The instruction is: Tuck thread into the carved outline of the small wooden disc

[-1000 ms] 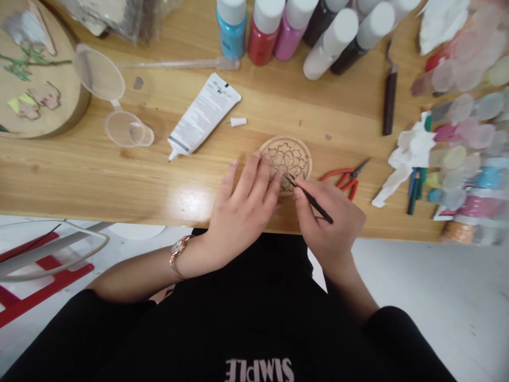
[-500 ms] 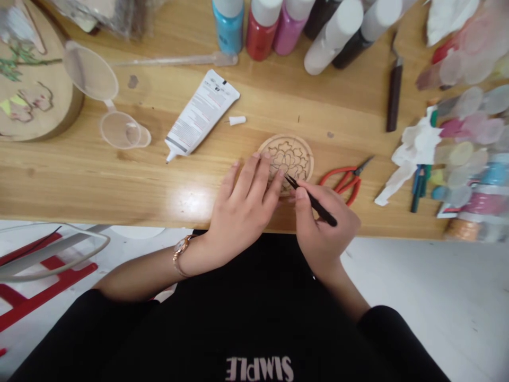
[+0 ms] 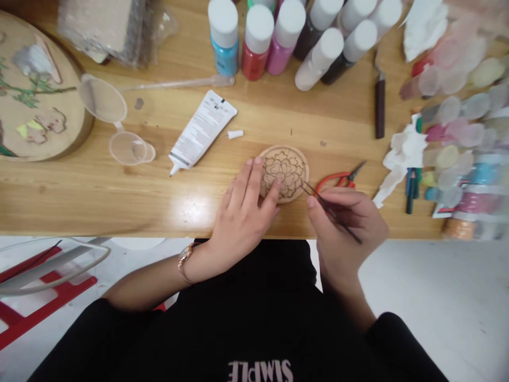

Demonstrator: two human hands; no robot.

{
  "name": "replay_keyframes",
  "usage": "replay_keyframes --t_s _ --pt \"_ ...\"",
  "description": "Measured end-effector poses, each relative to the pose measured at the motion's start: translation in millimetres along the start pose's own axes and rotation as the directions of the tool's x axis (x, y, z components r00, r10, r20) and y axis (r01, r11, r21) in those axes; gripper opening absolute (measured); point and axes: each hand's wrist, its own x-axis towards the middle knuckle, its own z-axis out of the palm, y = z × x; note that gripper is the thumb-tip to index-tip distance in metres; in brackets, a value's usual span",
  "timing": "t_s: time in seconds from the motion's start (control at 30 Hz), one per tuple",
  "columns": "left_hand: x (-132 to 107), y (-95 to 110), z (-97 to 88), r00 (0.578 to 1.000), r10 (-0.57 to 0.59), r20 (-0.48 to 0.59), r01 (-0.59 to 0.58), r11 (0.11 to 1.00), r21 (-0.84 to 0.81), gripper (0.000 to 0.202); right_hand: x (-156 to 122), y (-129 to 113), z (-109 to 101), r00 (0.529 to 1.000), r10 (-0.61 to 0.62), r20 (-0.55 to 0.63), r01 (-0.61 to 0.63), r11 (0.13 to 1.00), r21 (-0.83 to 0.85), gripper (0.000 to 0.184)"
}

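A small round wooden disc (image 3: 287, 167) with a cut-out flower pattern lies near the table's front edge. My left hand (image 3: 242, 212) lies flat with its fingers stretched out, the fingertips pressing on the disc's left side. My right hand (image 3: 345, 228) is closed in a pinch round thin black tweezers (image 3: 330, 211). The tweezers' tips point at the disc's right edge, just off it. Red-handled scissors (image 3: 338, 180) lie right behind my right hand.
A white glue tube (image 3: 202, 129) and its loose cap (image 3: 236, 135) lie left of the disc. Paint bottles (image 3: 286, 37) stand at the back. Clear measuring cups (image 3: 127, 146), a round painted wooden board (image 3: 35, 106), a dark-handled tool (image 3: 379, 109) and coloured petals (image 3: 457, 116) surround the working spot.
My right hand has drawn back to the right, taking the tweezers' tips off the disc's pattern to its right edge. My left hand stays on the disc. The camera view has shifted slightly.
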Motion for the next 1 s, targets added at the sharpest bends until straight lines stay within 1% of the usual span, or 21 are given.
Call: replay_keyframes --t_s 0.07,0.17,0.2,0.23,0.27,0.33,0.4,0.57,0.67,0.7,0.77,0.83,0.9,0.97,1.0 --pt "-1 0 1.6 1.000 -0.011 0.001 0.011 0.999 -0.036 0.043 4 5 0 1.000 0.020 -0.018 -0.019 0.999 0.041 0.015" --pt "0 -1 3.7 1.000 -0.023 -0.002 0.023 0.997 -0.074 0.040 17 13 4 0.990 0.134 -0.030 -0.129 0.981 0.144 0.012" --pt "0 -2 4.4 1.000 -0.026 -0.001 0.026 0.996 -0.083 0.038 23 16 6 0.987 0.153 -0.046 -0.144 0.976 0.160 0.010" --pt "1 -3 5.0 1.000 -0.027 0.001 0.027 0.995 -0.093 0.036 28 19 9 0.987 0.147 -0.065 -0.135 0.979 0.155 0.010" --pt "1 -3 5.7 1.000 -0.027 0.001 0.026 0.994 -0.105 0.034 33 21 12 0.991 0.116 -0.069 -0.106 0.986 0.125 0.011" --pt "2 -5 6.7 1.000 -0.024 -0.007 0.023 0.991 -0.129 0.030 42 27 17 0.999 0.049 0.002 -0.049 0.997 0.060 0.013" --pt "2 -5 6.4 1.000 -0.017 -0.021 0.014 0.991 -0.134 0.029 46 30 20 0.996 0.006 0.086 -0.009 0.999 0.030 0.012" --pt "-5 5 -2.2 1.000 -0.001 -0.028 0.001 1.000 0.005 0.030 46 32 20 0.987 -0.089 0.137 0.081 0.994 0.068 0.007" --pt "-14 15 -7.0 0.999 -0.025 -0.044 0.028 0.997 0.071 0.028 43 33 19 0.972 -0.125 0.197 0.104 0.988 0.115 0.008" --pt "-17 18 -7.6 0.998 -0.040 -0.046 0.044 0.995 0.087 0.028 42 33 19 0.971 -0.135 0.199 0.112 0.986 0.122 0.009" --pt "-21 23 -7.6 0.996 -0.069 -0.050 0.074 0.991 0.113 0.029 38 34 19 0.977 -0.163 0.139 0.149 0.983 0.103 0.010" --pt "-22 26 -6.5 0.995 -0.086 -0.053 0.092 0.988 0.122 0.030 30 32 18 0.981 -0.194 0.029 0.192 0.980 0.055 0.013" --pt "-23 28 -5.3 0.993 -0.099 -0.056 0.105 0.987 0.118 0.031 17 27 15 0.980 -0.196 -0.047 0.198 0.980 0.039 0.019" --pt "-24 28 -4.2 0.992 -0.114 -0.058 0.120 0.987 0.110 0.031 3 21 9 0.988 -0.147 -0.049 0.150 0.986 0.072 0.025" --pt "-24 28 -3.6 0.991 -0.122 -0.059 0.127 0.986 0.106 0.031 -5 17 6 0.992 -0.119 -0.035 0.121 0.990 0.075 0.025"
